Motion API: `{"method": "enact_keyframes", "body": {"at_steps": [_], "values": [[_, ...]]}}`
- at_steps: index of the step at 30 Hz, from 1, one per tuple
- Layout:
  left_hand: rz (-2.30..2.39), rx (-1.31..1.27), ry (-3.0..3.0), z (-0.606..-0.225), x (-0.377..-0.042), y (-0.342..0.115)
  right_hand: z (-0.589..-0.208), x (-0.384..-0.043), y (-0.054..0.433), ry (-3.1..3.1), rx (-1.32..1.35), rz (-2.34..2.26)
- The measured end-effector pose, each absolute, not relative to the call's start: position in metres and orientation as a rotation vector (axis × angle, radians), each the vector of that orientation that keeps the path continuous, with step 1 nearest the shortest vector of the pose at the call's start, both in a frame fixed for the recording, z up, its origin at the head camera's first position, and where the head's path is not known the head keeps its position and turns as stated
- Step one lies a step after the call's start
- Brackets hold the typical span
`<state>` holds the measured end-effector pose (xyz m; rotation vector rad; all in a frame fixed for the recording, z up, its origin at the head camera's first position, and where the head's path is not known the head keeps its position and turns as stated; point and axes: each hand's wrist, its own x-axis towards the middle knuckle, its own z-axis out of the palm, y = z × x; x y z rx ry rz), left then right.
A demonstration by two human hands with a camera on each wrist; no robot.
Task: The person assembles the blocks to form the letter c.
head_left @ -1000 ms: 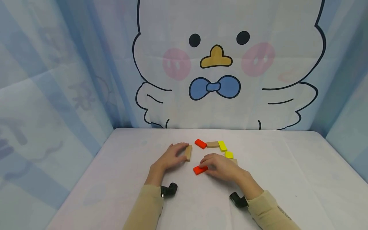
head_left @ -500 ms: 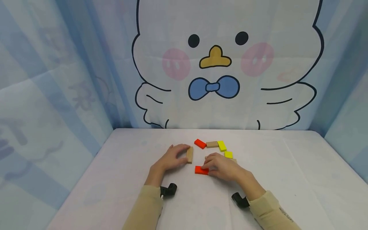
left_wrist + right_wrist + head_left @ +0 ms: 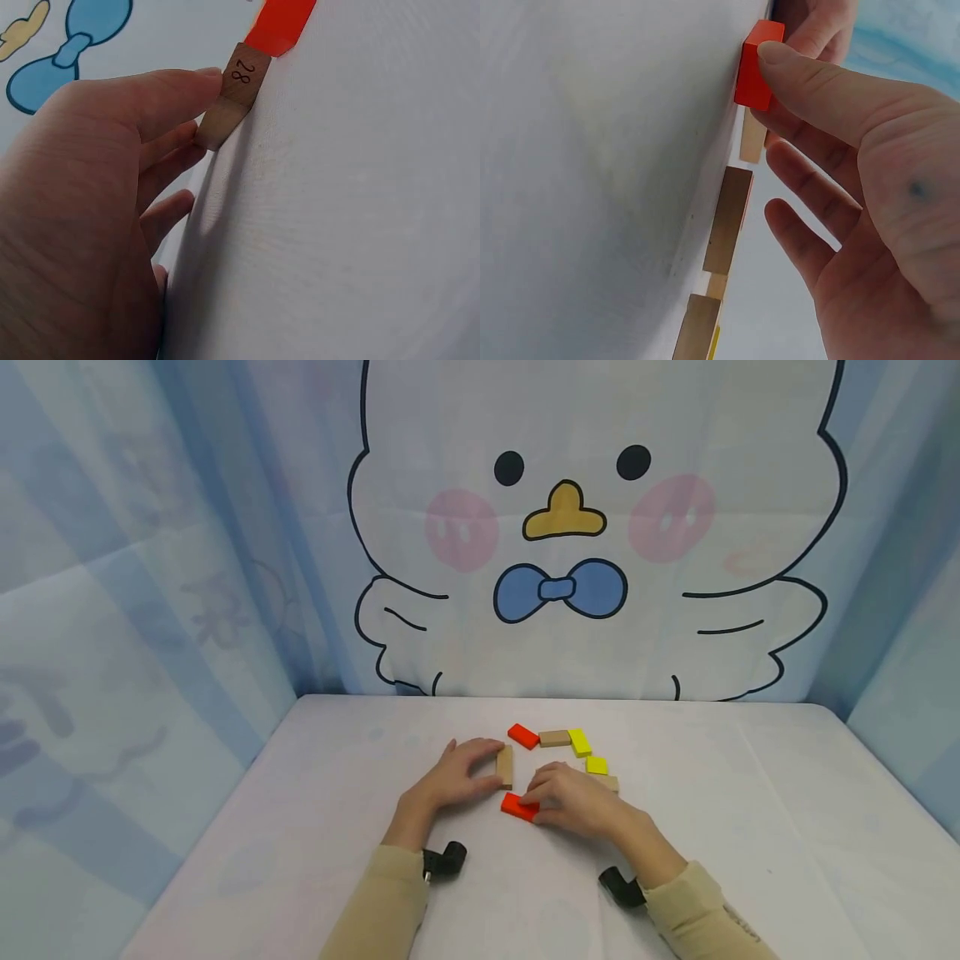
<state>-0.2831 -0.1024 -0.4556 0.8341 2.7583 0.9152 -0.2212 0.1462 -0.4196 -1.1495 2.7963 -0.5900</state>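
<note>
My left hand (image 3: 455, 777) pinches a pale wooden block (image 3: 505, 767) between thumb and fingertips, its long side pointing away from me. In the left wrist view, the number 28 shows on this wooden block (image 3: 241, 75). Just to the right and nearer, my right hand (image 3: 576, 802) pinches a red block (image 3: 517, 807) at its right end. From the right wrist, the thumb lies on the face of the red block (image 3: 757, 71), and the left hand (image 3: 825, 30) appears behind it. The red block's left end is close to the near end of the wooden one.
Beyond the hands, a curved row of blocks lies on the white tabletop (image 3: 750, 810): a red block (image 3: 523, 737), a wooden block (image 3: 555, 738) and two yellow ones (image 3: 580, 742). Another wooden block (image 3: 607, 783) is partly hidden behind the right hand. A printed curtain hangs at the back.
My left hand has slid the wooden block to the right and slightly nearer. In my right hand the red block has turned, its left end now pointing away from me.
</note>
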Motion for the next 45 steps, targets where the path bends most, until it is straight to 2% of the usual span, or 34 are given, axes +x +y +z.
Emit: {"method": "enact_keyframes", "body": {"at_steps": [45], "values": [[0.859,0.839,2.784,-0.453,-0.282,-0.097,-0.421,-0.217,0.132,2.925,-1.175,-0.534]]}}
